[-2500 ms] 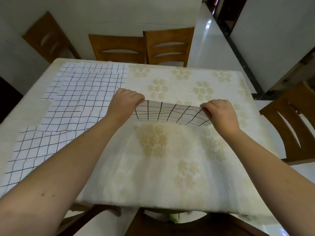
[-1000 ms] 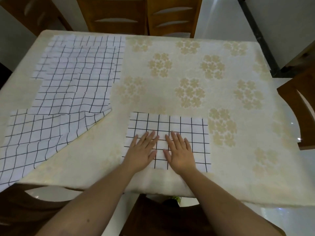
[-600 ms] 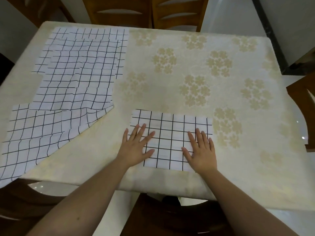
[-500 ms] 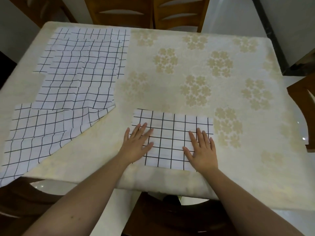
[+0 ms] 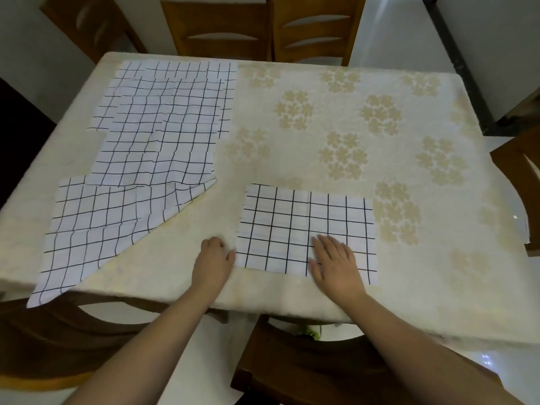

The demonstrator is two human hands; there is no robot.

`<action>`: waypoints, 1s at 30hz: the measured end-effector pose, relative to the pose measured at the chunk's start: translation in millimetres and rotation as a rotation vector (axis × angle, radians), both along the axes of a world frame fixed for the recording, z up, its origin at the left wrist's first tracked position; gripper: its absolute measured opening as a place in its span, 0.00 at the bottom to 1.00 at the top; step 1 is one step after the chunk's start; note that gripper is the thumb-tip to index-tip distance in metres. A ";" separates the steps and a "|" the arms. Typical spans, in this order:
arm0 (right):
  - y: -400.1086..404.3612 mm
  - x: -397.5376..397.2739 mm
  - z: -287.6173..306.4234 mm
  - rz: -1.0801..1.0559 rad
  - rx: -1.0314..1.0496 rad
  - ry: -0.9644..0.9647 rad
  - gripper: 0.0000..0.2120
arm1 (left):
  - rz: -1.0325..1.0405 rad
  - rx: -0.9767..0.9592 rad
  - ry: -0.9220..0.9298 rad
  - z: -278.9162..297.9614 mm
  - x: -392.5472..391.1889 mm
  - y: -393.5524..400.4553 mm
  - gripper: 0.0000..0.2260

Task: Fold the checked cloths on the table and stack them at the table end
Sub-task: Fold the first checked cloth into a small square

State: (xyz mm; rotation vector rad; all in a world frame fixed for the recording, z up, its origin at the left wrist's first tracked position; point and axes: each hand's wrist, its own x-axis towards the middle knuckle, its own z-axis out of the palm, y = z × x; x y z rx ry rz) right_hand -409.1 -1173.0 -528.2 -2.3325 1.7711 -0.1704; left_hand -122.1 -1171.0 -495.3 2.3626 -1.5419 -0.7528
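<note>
- 2 bare hands work at the near edge of the table (image 5: 336,118), which is covered by a cream cloth printed with pale flower clusters.
- Under the right hand (image 5: 336,266) lies the folded checked cloth (image 5: 292,226), a flat white rectangle with black grid lines; the hand rests palm down on its near right part, fingers (image 5: 328,244) stretched out and slightly spread, gripping nothing.
- From those fingertips, most of the folded cloth runs away toward the far side and off to the left; its right edge is just right of the hand.
- At the cloth's near left corner sits the left hand (image 5: 213,263), fingers curled in loosely; the thumb touches the cloth edge, but whether it pinches the edge I cannot tell.
- Well to the left of the left hand's fingers, and beyond them, lies the pile of unfolded checked cloths (image 5: 152,147): several overlapping sheets spread flat, with 1 near corner hanging over the table's front edge.
- Between the left fingers and that pile is a strip of bare tablecloth; the folded cloth and the pile do not touch.
- Far past both sets of fingertips, 2 wooden chairs (image 5: 263,27) stand at the table's far side.
- Right of the right hand, another chair (image 5: 523,182) shows at the frame edge.
</note>
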 end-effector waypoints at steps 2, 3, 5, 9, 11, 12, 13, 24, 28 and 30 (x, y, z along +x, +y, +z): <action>9.1 10.3 4.2 -0.008 -0.002 -0.010 0.25 | 0.027 0.053 0.020 -0.4 -4.4 9.4 0.13; 13.2 15.2 6.9 -0.014 0.001 -0.015 0.24 | 0.038 0.069 0.026 -0.3 -6.9 12.9 0.13; 21.0 24.3 11.1 -0.025 0.022 -0.018 0.24 | 0.067 0.092 0.036 0.4 -11.6 18.6 0.13; 32.2 31.7 7.3 -0.041 0.070 -0.034 0.25 | 0.115 0.106 0.140 -6.9 -15.7 23.5 0.13; 33.8 31.7 4.7 -0.053 0.096 -0.052 0.27 | 0.187 0.097 0.243 -6.0 -16.6 23.6 0.13; 34.2 31.8 4.6 -0.052 0.112 -0.060 0.28 | 0.221 0.089 0.294 -4.7 -16.9 23.4 0.13; 34.2 31.8 4.8 -0.050 0.132 -0.066 0.29 | 0.243 0.086 0.339 -2.4 -17.6 23.1 0.12; 33.4 21.0 25.0 -0.026 0.445 -0.218 0.32 | 0.065 -0.145 0.554 46.8 -46.5 15.4 0.06; 27.4 8.8 41.5 -0.203 0.569 -0.566 0.28 | -0.075 -0.180 0.651 66.9 -70.7 8.6 0.04; 24.5 1.0 46.0 -0.222 0.574 -0.600 0.25 | -0.140 -0.194 0.678 75.0 -85.5 6.4 0.07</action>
